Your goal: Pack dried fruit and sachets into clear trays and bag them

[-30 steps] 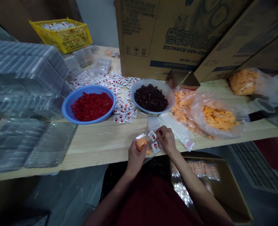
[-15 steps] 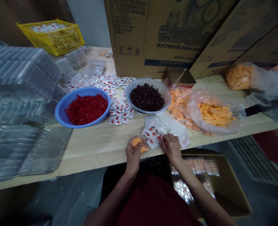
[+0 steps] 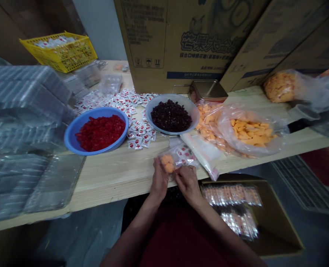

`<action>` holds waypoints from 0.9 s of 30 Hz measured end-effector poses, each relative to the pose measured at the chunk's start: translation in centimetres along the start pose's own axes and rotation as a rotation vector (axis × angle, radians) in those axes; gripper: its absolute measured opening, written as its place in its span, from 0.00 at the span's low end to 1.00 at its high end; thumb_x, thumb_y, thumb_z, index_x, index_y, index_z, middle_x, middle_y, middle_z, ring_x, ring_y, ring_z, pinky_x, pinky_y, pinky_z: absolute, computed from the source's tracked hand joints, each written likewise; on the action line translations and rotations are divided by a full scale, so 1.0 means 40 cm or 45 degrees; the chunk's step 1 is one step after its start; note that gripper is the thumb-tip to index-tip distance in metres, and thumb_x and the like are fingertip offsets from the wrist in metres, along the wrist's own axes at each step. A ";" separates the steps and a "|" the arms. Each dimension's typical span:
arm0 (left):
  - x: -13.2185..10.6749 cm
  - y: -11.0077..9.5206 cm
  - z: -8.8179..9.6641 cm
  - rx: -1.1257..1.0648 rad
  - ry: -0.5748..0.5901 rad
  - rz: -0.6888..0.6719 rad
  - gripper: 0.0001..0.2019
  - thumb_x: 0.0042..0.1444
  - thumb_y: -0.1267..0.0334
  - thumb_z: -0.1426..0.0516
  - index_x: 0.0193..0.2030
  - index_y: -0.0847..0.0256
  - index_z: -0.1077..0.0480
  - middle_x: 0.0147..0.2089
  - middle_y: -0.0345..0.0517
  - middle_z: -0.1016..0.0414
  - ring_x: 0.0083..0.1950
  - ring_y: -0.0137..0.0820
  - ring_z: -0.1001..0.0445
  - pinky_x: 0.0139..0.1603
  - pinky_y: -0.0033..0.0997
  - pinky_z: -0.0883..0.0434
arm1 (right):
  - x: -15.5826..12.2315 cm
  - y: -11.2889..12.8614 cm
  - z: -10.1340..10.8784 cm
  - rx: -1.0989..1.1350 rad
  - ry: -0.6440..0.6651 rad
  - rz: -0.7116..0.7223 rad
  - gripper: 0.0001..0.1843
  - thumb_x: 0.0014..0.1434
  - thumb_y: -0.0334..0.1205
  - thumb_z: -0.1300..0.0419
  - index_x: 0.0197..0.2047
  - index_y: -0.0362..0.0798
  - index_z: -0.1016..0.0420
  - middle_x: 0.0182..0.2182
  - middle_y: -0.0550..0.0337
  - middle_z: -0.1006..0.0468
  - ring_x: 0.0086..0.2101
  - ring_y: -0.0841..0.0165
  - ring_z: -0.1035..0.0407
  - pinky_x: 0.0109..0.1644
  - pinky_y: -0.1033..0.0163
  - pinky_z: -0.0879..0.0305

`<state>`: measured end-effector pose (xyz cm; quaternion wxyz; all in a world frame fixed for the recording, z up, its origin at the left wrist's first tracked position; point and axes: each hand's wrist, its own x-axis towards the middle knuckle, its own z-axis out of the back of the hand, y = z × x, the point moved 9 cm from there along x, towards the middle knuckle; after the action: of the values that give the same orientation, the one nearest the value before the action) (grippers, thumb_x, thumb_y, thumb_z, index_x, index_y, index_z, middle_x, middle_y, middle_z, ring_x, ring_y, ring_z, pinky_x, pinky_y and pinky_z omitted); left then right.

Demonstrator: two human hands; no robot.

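Observation:
A clear plastic pack (image 3: 176,160) is at the table's front edge, with orange pieces (image 3: 167,163) in its left part and white sachets with red prints (image 3: 185,155) in its right part. My left hand (image 3: 159,180) grips the pack's left side, thumb near the orange pieces. Curled at its near edge, my right hand (image 3: 188,181) has its fingertips closed on the plastic beside the orange pieces; the exact grip is partly hidden. Just right of the pack lies a stack of flat clear bags (image 3: 206,152).
Behind stand a blue bowl of red pieces (image 3: 66,139), a pale bowl of dark pieces (image 3: 194,111) and scattered sachets (image 3: 140,131). An open bag of orange pieces (image 3: 253,133) is at right. Stacked clear trays (image 3: 22,100) fill the left. Below, a carton (image 3: 281,222) holds filled packs.
My right hand has moved left, from the sachets to the near edge by the orange pieces. The pack has turned somewhat, and my left hand keeps its hold. The view has shifted slightly.

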<state>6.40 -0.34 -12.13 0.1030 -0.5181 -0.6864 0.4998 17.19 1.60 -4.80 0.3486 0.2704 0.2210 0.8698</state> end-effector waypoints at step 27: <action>0.010 -0.189 0.211 0.021 -0.153 0.048 0.25 0.43 0.58 0.29 0.49 0.61 0.27 0.43 0.42 0.20 0.39 0.29 0.21 0.41 0.25 0.25 | 0.027 -0.372 0.016 -0.417 0.045 -0.532 0.40 0.65 0.57 0.45 0.74 0.54 0.52 0.73 0.42 0.59 0.70 0.46 0.61 0.64 0.30 0.54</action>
<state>-3.94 -4.64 -10.32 0.0563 -0.4991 -0.6773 0.5376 24.18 12.32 -12.48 0.5559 0.1436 0.1343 0.8077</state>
